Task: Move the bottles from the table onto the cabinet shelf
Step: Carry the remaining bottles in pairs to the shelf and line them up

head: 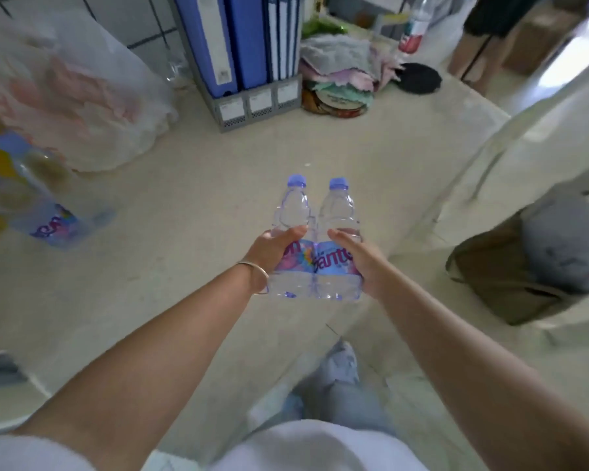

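Observation:
Two clear plastic bottles with blue caps and pink-blue labels stand side by side in the middle of the view, touching each other. My left hand grips the left bottle round its label from the left. My right hand grips the right bottle round its label from the right. Both bottles are upright, caps pointing away from me. Whether their bases rest on the pale table or hang above it is unclear. No cabinet shelf is visible.
A blurred pack of more bottles lies at the left edge. A filled plastic bag sits behind it. A grey file rack with blue binders, folded cloths and a tall bottle stand at the back. A bag sits at right.

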